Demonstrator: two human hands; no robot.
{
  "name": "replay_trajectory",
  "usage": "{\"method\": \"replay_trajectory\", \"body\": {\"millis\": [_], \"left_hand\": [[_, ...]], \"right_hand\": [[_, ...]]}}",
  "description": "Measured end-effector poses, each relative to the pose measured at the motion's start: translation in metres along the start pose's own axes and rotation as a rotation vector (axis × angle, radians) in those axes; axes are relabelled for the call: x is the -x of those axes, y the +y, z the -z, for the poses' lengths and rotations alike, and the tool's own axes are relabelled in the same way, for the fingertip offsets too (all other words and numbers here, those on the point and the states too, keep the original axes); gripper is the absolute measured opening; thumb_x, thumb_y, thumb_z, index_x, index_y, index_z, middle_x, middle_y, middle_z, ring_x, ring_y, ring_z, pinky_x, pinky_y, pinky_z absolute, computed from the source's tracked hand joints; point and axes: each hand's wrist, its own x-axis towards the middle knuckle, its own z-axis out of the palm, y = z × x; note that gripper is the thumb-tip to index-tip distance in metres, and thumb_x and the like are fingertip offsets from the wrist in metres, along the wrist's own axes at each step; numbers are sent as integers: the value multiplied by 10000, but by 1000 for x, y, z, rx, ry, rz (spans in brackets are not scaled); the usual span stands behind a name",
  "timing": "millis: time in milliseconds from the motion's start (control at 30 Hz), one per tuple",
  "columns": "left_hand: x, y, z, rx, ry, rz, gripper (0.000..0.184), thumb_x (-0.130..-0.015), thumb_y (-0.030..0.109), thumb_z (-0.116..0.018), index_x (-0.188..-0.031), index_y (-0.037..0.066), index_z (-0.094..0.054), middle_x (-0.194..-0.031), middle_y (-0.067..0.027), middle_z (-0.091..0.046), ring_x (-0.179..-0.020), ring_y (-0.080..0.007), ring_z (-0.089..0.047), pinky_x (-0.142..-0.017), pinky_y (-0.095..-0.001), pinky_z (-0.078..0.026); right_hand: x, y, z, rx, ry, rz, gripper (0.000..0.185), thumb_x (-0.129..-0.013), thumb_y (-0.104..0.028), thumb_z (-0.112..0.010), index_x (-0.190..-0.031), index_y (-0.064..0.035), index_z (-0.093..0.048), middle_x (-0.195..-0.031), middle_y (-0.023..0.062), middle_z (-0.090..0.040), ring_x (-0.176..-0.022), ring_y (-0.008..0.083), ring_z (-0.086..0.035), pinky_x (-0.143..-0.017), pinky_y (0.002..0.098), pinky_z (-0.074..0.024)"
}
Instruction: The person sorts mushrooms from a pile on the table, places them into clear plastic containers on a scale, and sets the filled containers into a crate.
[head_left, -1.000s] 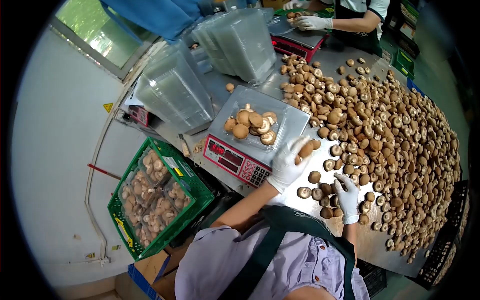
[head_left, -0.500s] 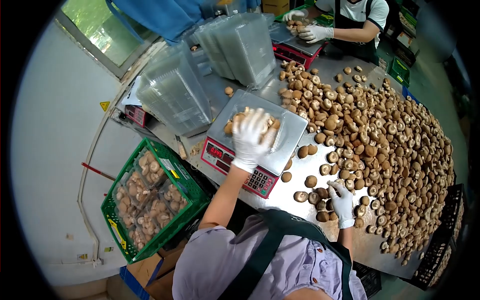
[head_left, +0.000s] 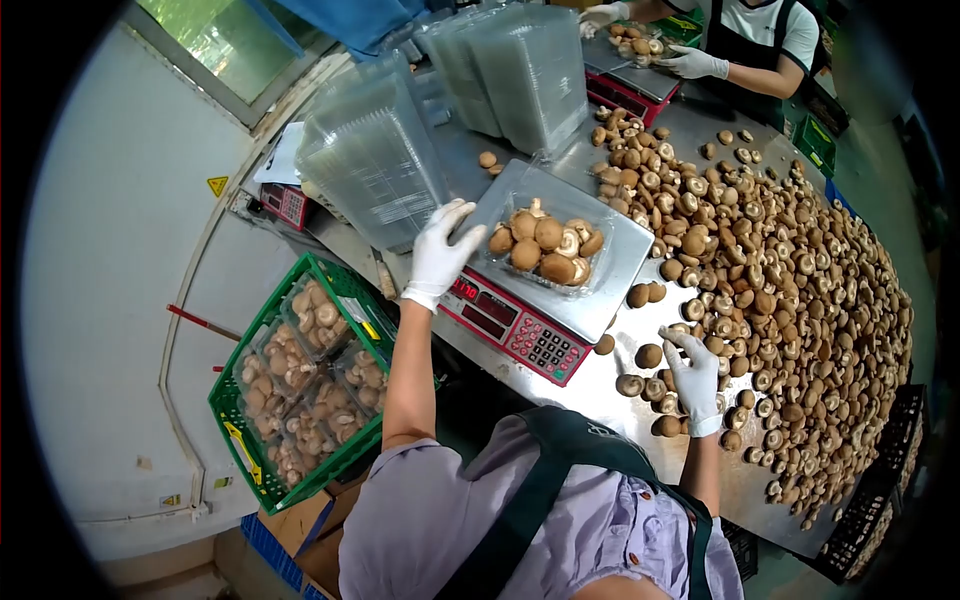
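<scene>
My left hand [head_left: 441, 252], in a white glove, is at the left edge of the scale [head_left: 610, 295], fingers apart and holding nothing. Beside it on the scale's plate lies a clear tray [head_left: 612, 228] with several brown mushrooms [head_left: 548, 234]. The red display is partly visible near my left wrist. My right hand [head_left: 694, 378], also gloved, rests over the metal table next to a few loose mushrooms [head_left: 649, 356], its thumb and fingers apart with nothing seen between them.
A large mushroom pile [head_left: 790, 300] covers the right side. Stacked clear trays [head_left: 375, 155] stand behind the scale. A green crate [head_left: 300, 485] with filled trays is at the lower left. Across the table, a co-worker's gloved hands [head_left: 694, 62] are at another scale [head_left: 630, 95].
My left hand let mushrooms go into the tray, then moved left off it. My right hand stays near the loose mushrooms. The co-worker's hands have moved slightly apart.
</scene>
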Motion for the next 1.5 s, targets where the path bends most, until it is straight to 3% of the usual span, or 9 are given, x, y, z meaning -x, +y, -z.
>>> {"method": "replay_trajectory", "body": {"millis": [167, 267, 400, 633, 800, 1000, 1100, 1367, 1500], "left_hand": [[-8, 0, -20, -30, -394, -101, 826, -691, 355, -778, -1380, 102, -399, -1458, -188, -302, -1334, -322, -322, -1085, -374, -283], [-7, 0, -38, -114, -437, -101, 916, -650, 525, -757, -1389, 134, -383, -1450, -168, -318, -1326, -368, -319, -1104, -445, -243], [-9, 0, -45, -276, -363, -199, 828, -686, 467, -715, -1372, 125, -403, -1259, -137, -524, -1091, -332, -525, -916, -438, -423], [-1, 12, -28, -471, -444, -323, 926, -653, 636, -664, -1377, 117, -413, -1059, -106, -627, -894, -273, -560, -782, -405, -407], [1, -12, -45, -117, -245, -210, 480, -736, 446, -692, -1116, 157, -644, -1023, -90, -656, -1041, -271, -550, -874, -417, -399], [-21, -7, -54, -7, -58, -250, 437, -738, 340, -726, -1092, 96, -642, -1065, -118, -634, -1049, -272, -560, -902, -389, -412], [-26, -5, -48, 376, -44, 74, 441, -698, 212, -784, -1067, 20, -636, -1064, -104, -623, -928, -242, -609, -829, -331, -481], [-10, -18, -61, -232, -191, -186, 487, -865, 380, -543, -1276, 117, -537, -1328, -161, -450, -1189, -330, -440, -975, -456, -322], [-12, -22, -60, 110, -295, -128, 534, -939, 430, -457, -1365, 108, -436, -1438, -189, -315, -1302, -363, -331, -1058, -430, -273]], "right_hand": [[-41, -55, -37, 25, -12, 69, 279, -791, -99, -676, -1066, -58, -666, -1052, 124, -666, -982, 236, -615, -871, 321, -473], [-83, -69, -69, 131, 71, 279, 417, -757, -216, -711, -1134, -59, -623, -1241, 149, -559, -1148, 300, -508, -974, 376, -410], [-137, -73, -112, 295, 99, 383, 588, -744, -300, -707, -1244, -53, -521, -1405, 200, -376, -1222, 391, -416, -1030, 422, -352], [-118, -66, -126, 437, 28, 433, 572, -691, -108, -620, -1253, -74, -516, -1329, 170, -457, -1222, 403, -408, -1032, 449, -348], [-93, -79, -123, 467, 39, 370, 571, -700, -289, -733, -1191, -54, -562, -1281, 160, -503, -1175, 357, -450, -993, 440, -373], [-110, -90, -120, 281, 105, 211, 553, -702, -278, -744, -1166, -30, -574, -1165, 165, -576, -1110, 320, -514, -949, 403, -419], [-124, -86, -105, 122, 155, 123, 535, -714, -256, -726, -1162, -9, -569, -1218, 197, -549, -1106, 340, -527, -940, 381, -439], [-141, -75, -122, 473, -161, 407, 670, -705, -222, -598, -1350, -125, -441, -1432, 159, -360, -1288, 375, -356, -1094, 493, -214], [-140, -69, -123, 399, -165, 400, 630, -781, -309, -609, -1359, -129, -435, -1444, 152, -347, -1295, 379, -347, -1094, 487, -207]]}}
